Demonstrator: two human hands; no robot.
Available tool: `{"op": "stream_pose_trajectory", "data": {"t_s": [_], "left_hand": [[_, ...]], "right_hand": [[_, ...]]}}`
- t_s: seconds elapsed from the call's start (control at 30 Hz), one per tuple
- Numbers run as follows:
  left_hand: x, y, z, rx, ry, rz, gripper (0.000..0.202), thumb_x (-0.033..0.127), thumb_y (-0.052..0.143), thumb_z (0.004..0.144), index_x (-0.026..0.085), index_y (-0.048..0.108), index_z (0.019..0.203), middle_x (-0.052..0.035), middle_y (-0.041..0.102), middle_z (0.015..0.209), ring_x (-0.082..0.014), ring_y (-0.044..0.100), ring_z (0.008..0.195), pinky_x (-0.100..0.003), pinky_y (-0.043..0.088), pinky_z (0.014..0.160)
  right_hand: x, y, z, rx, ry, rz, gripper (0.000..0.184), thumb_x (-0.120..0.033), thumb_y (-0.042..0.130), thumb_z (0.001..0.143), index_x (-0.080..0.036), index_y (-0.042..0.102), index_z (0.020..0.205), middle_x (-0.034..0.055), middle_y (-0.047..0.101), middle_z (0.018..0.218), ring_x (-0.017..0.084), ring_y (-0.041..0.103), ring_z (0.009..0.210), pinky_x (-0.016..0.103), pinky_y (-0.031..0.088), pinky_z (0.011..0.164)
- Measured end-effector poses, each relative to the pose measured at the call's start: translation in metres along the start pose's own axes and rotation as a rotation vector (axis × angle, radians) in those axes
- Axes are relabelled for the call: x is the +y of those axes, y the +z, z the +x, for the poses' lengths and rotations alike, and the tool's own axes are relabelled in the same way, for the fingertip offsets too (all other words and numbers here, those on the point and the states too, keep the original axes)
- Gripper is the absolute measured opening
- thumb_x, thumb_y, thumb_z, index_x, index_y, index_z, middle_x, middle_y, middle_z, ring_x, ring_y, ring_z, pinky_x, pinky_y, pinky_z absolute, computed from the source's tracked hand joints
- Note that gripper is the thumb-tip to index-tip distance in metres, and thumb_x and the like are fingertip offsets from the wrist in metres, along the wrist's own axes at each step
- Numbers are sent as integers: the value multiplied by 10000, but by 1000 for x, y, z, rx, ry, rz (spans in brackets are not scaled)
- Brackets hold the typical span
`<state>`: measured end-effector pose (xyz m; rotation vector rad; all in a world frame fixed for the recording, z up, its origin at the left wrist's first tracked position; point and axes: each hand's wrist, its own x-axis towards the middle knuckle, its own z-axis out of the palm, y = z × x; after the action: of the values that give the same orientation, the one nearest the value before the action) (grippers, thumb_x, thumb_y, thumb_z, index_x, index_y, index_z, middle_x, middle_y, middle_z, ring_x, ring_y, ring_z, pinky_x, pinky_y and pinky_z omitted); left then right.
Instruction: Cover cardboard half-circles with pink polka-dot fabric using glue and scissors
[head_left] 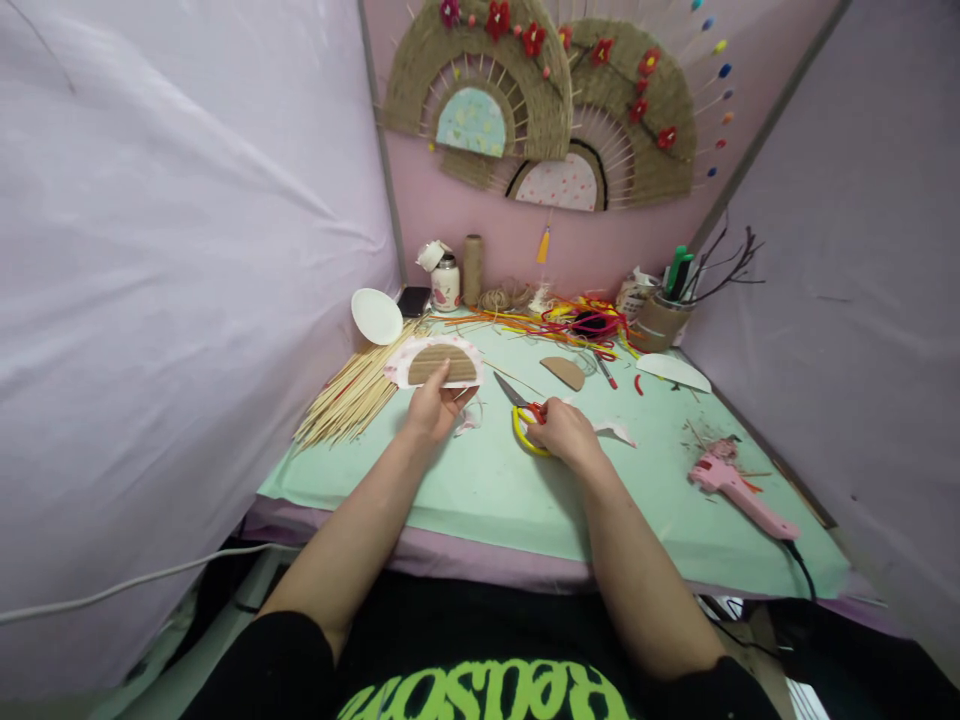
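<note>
My left hand (435,405) pinches the lower edge of a half-round brown cardboard piece (442,364) that is backed by patterned pinkish-white paper, holding it just above the pale green table mat (480,490). My right hand (564,430) is closed around the yellow and red handles of a pair of scissors (523,410), whose blades point up and left and lie on the mat. White paper scraps (613,431) lie beside the right hand.
A bundle of bamboo skewers (358,390) lies at the left. A white dish (376,315), glue jar (446,283), twine spool (472,268), pipe cleaners (577,320) and a pen cup (664,315) line the back. A pink glue gun (739,490) rests at right. Woven fans (547,90) hang on the wall.
</note>
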<state>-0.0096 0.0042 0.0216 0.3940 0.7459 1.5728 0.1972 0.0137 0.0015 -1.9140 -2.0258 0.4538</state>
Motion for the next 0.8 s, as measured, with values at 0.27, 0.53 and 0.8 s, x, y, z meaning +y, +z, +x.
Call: {"op": "stream_pose_trajectory", "data": {"t_s": [0.27,0.53,0.8], "left_hand": [[3,2,-2,23,22,-54,209,232,684,810,192,611,1002,-3,693,834,-135,661,777,-346,532,857],[5,4,-2,14,44,-118,134,249,636,858,189,619,976,-19,701,813,-146,668,751,-309,546,761],[3,2,-2,11,179,-160,237,312,690,824,197,639,1025,-29,711,894,-157,683,801,-317,548,798]], "right_hand": [[11,-13,5,39,85,667,280,-352,617,657,-152,716,825,52,699,701,180,588,607,268,386,520],[-11,-16,-12,-92,-16,1190,306,-355,733,579,-203,577,795,-66,535,563,105,459,472,247,376,459],[-40,-1,-35,-139,-151,1198,347,-427,680,698,-242,450,882,-66,512,663,103,465,515,250,389,494]]}}
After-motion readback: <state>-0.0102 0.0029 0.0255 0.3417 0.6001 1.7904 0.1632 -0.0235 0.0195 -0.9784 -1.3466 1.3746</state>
